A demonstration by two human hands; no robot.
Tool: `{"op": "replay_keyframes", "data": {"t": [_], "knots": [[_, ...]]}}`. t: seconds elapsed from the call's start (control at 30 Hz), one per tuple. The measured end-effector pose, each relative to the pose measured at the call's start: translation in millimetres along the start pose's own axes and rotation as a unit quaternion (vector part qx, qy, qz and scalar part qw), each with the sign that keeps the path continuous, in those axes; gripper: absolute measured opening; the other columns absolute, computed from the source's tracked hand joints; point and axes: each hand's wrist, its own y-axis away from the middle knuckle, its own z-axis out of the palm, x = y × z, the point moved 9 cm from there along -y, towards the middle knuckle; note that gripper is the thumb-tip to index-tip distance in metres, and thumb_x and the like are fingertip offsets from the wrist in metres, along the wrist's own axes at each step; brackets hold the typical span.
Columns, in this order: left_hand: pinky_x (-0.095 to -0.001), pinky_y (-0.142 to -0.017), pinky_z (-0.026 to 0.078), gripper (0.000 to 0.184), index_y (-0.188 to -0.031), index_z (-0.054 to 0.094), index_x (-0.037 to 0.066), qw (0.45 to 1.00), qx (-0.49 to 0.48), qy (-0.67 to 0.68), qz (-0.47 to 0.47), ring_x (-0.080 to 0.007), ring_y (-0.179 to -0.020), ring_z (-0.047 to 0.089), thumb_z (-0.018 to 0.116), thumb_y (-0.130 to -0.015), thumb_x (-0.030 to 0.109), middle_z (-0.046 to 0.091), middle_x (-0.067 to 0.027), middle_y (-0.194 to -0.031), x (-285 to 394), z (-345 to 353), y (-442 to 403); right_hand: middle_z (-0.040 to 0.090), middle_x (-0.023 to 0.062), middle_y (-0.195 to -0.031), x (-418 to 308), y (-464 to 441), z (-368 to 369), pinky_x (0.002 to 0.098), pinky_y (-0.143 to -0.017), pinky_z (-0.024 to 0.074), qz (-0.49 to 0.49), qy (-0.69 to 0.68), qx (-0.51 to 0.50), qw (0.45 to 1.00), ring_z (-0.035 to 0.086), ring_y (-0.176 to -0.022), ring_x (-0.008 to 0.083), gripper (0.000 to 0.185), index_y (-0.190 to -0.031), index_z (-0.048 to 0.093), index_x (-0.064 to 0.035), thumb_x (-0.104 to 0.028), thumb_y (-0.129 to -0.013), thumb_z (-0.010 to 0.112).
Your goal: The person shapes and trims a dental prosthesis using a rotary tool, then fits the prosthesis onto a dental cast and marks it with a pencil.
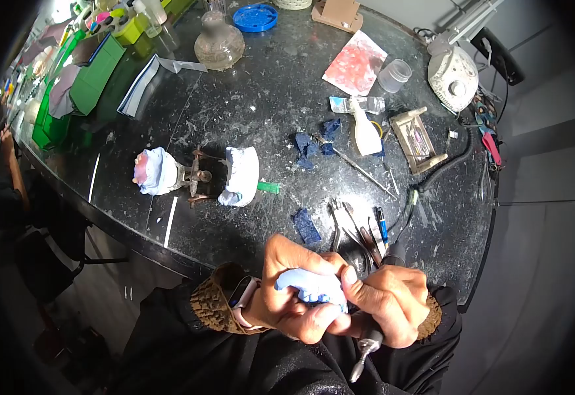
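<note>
Low in the view, my left hand (294, 263) is closed around a light blue dental cast (310, 283) with darker blue marks on its lower edge. My right hand (393, 299) is wrapped round a handpiece (370, 341), whose metal tip points down toward my lap. The right thumb and fingertips press at the cast's right side, against the left fingers. On the dark bench, left of centre, an opened metal articulator (202, 176) holds a blue-white cast with pink (156, 171) and a white cast (240, 176).
Metal tools (356, 230) and a blue pen (381, 227) lie just beyond my hands. Farther out are a white bottle (365, 135), wooden tray (419, 139), plastic cup (395, 76), glass flask (219, 49) and white device (454, 79). Another person's arm (14, 168) is far left.
</note>
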Motion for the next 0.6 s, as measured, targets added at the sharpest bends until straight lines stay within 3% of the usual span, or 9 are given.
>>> {"op": "replay_keyframes", "data": {"t": [0.1, 0.17, 0.23, 0.27, 0.3, 0.37, 0.47, 0.57, 0.6], "knots": [[-0.0263, -0.057, 0.049, 0.022, -0.086, 0.047, -0.008, 1.0, -0.01, 0.007, 0.024, -0.0145, -0.057, 0.057, 0.06, -0.074, 0.004, 0.055, -0.0138, -0.076, -5, 0, 2, 0.053, 0.0009, -0.058, -6, -1, -1, 0.0196, -0.032, 0.0304, -0.036, 0.063, -0.003, 0.997, 0.043, -0.038, 0.0046, 0.025, -0.09, 0.064, 0.0081, -0.01, -0.073, 0.069], [-0.0266, -0.059, 0.05, 0.023, -0.09, 0.047, -0.007, 1.0, -0.004, -0.004, -0.011, -0.0151, -0.059, 0.058, 0.059, -0.075, 0.005, 0.056, -0.0155, -0.081, -8, 0, -2, 0.052, 0.0013, -0.062, -2, 0, -3, 0.0195, -0.033, 0.0302, -0.062, 0.091, -0.005, 0.994, 0.043, -0.041, 0.0051, 0.032, -0.095, 0.065, 0.007, -0.016, -0.072, 0.071], [-0.0277, -0.065, 0.051, 0.029, -0.097, 0.048, -0.006, 0.994, 0.019, -0.035, -0.099, -0.0158, -0.067, 0.062, 0.06, -0.075, 0.009, 0.059, -0.0181, -0.091, -3, -1, -10, 0.051, 0.0005, -0.064, -3, -1, -3, 0.0198, -0.035, 0.0287, -0.089, 0.167, 0.005, 0.982, 0.041, -0.043, 0.0048, 0.035, -0.098, 0.065, 0.006, -0.016, -0.071, 0.07], [-0.0279, -0.071, 0.05, 0.037, -0.105, 0.049, -0.007, 0.981, -0.086, -0.136, -0.113, -0.0161, -0.078, 0.063, 0.059, -0.074, 0.01, 0.061, -0.0166, -0.098, 6, 5, -20, 0.048, -0.0015, -0.063, -3, -2, -4, 0.02, -0.036, 0.0264, -0.09, 0.187, -0.025, 0.978, 0.037, -0.042, 0.0043, 0.036, -0.099, 0.066, 0.0048, -0.017, -0.071, 0.069], [-0.03, -0.081, 0.047, 0.065, -0.124, 0.039, -0.013, 0.95, -0.153, -0.171, -0.21, -0.0158, -0.081, 0.059, 0.055, -0.073, 0.025, 0.057, -0.0206, -0.107, -3, 3, -15, 0.046, -0.0028, -0.062, -4, -2, -6, 0.0201, -0.036, 0.025, -0.108, 0.211, 0.015, 0.971, 0.033, -0.042, 0.0039, 0.033, -0.098, 0.067, 0.0025, -0.018, -0.072, 0.069], [-0.0289, -0.082, 0.046, 0.049, -0.12, 0.046, -0.006, 0.928, -0.138, 0.025, -0.347, -0.0141, -0.09, 0.058, 0.053, -0.077, 0.015, 0.062, -0.0108, -0.097, -11, 5, -5, 0.056, 0.0061, -0.072, -7, -6, -4, 0.0226, -0.04, 0.0338, -0.1, 0.204, -0.053, 0.972, 0.05, -0.048, 0.0095, 0.042, -0.105, 0.059, 0.0082, -0.021, -0.076, 0.07], [-0.0271, -0.075, 0.044, 0.048, -0.12, 0.046, -0.007, 0.914, -0.186, -0.015, -0.361, -0.0118, -0.083, 0.054, 0.05, -0.081, 0.021, 0.058, -0.0063, -0.086, -15, 7, -1, 0.046, 0.0009, -0.071, -17, -8, 0, 0.0218, -0.039, 0.0314, -0.143, 0.242, -0.047, 0.959, 0.045, -0.046, 0.0076, 0.037, -0.102, 0.063, 0.0028, -0.025, -0.077, 0.068], [-0.0266, -0.069, 0.042, 0.039, -0.11, 0.049, -0.006, 0.928, -0.212, 0.003, -0.306, -0.0107, -0.077, 0.051, 0.049, -0.082, 0.02, 0.056, -0.006, -0.084, -13, 17, -5, 0.045, 0.0001, -0.074, -12, -9, -7, 0.0223, -0.04, 0.0315, -0.11, 0.141, -0.022, 0.984, 0.045, -0.047, 0.0076, 0.036, -0.102, 0.065, -0.0003, -0.024, -0.076, 0.069], [-0.0264, -0.067, 0.042, 0.036, -0.108, 0.049, -0.005, 0.935, -0.214, 0.013, -0.282, -0.0104, -0.075, 0.05, 0.049, -0.082, 0.02, 0.055, -0.0058, -0.084, -10, 21, -9, 0.05, 0.0011, -0.079, -8, -14, -11, 0.0222, -0.04, 0.0318, -0.077, 0.113, -0.034, 0.99, 0.047, -0.048, 0.0076, 0.035, -0.103, 0.066, -0.0029, -0.023, -0.074, 0.071]]}}
